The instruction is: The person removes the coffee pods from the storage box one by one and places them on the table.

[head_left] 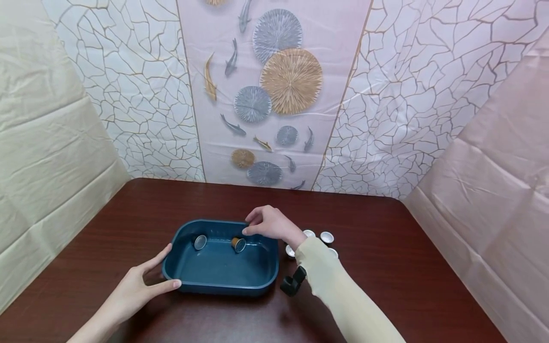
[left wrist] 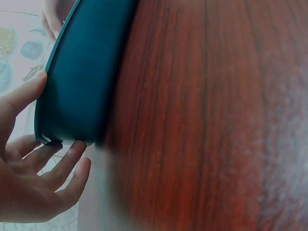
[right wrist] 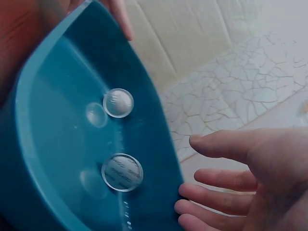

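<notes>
A blue tray [head_left: 214, 287] stands on the table with two coffee capsules in it. One capsule [head_left: 200, 242] leans toward the back left, its pale lid showing; the other, orange-brown capsule [head_left: 238, 245] lies tipped near the back wall. My left hand [head_left: 136, 291] holds the tray's left front corner, thumb at the front rim and fingers along the left side. Over the back right rim is my right hand [head_left: 272, 224], empty, its fingers loosely bent. In the right wrist view, its fingertips [right wrist: 183, 190] are right at the rim, and printing shows on the nearer capsule's lid [right wrist: 122, 172].
Several white-lidded capsules [head_left: 327, 237] stand on the table right of the tray, partly hidden by the right forearm. A black mount [head_left: 293, 281] is strapped at the right wrist. Fabric walls [head_left: 141, 143] border the dark wooden table [head_left: 399, 286] at the back and sides.
</notes>
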A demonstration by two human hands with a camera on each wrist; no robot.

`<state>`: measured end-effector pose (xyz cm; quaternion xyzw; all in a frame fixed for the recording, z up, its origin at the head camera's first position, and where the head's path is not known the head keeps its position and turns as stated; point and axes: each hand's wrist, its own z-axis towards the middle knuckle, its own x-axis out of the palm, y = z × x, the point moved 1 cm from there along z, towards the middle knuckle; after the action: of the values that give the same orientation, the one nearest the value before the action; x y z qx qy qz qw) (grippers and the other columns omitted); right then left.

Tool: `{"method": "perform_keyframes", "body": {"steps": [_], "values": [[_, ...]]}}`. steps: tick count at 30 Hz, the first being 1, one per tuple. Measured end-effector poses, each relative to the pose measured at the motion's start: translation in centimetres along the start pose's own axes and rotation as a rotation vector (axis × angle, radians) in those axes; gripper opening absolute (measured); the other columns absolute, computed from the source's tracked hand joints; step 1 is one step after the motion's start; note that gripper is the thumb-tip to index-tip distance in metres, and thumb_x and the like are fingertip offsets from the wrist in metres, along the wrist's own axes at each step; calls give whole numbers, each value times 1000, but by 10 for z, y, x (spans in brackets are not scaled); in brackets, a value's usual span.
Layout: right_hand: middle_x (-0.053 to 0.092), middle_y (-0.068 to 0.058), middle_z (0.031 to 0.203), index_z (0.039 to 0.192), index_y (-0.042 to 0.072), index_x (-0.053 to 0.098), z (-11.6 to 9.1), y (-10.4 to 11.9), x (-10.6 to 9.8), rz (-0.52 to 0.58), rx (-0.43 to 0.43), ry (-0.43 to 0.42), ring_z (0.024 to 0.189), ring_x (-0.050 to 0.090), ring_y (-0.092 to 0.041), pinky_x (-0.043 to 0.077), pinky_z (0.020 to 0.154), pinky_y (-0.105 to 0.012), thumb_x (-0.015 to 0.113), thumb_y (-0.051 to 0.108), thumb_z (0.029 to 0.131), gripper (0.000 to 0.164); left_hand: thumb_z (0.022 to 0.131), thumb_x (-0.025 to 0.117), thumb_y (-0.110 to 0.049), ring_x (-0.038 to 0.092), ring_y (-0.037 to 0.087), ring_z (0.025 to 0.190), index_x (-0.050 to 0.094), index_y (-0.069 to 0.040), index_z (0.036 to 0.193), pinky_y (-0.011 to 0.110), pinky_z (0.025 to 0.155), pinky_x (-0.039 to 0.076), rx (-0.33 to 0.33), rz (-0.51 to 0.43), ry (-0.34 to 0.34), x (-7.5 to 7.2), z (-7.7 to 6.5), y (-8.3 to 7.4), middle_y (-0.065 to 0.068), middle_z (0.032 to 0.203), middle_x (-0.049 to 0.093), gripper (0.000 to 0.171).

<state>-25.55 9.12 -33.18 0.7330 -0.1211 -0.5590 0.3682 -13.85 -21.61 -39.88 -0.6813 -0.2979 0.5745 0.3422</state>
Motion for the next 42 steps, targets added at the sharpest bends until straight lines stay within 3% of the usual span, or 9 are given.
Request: {"method": "perform_keyframes", "body": {"steps": [8,15,24,36,42], "values": [[74,-8,108,116,8,70,8,7,14,-47,-14,39,95,70,-18,58,89,-38,75,27,88,35,85,77,-41,63,28,122,26,-25,157,44,99,48,15,0,-11,0,1,-1,21,146,52,90],[73,-8,111,112,7,73,14,13,19,-136,-25,93,94,69,-18,58,88,-39,77,29,86,35,85,76,-41,63,30,123,26,-24,158,53,103,45,7,1,-10,-1,0,0,22,147,50,90],[76,-5,98,102,9,77,20,19,27,-223,-9,147,80,62,-12,57,78,-30,77,28,86,25,86,75,-42,62,32,124,24,-24,158,59,105,43,-24,-18,12,-1,0,0,24,149,47,91],[73,-2,100,103,12,77,23,27,37,-315,-5,183,77,60,-12,54,72,-28,78,23,85,21,86,75,-41,62,31,125,24,-25,158,57,105,43,-14,-20,9,0,0,2,23,148,49,90],[71,-1,98,104,14,76,24,28,41,-295,23,183,75,64,-15,53,67,-26,77,22,86,19,86,76,-40,62,30,124,25,-25,158,54,104,45,-4,-22,0,1,0,2,23,147,50,90]]}}
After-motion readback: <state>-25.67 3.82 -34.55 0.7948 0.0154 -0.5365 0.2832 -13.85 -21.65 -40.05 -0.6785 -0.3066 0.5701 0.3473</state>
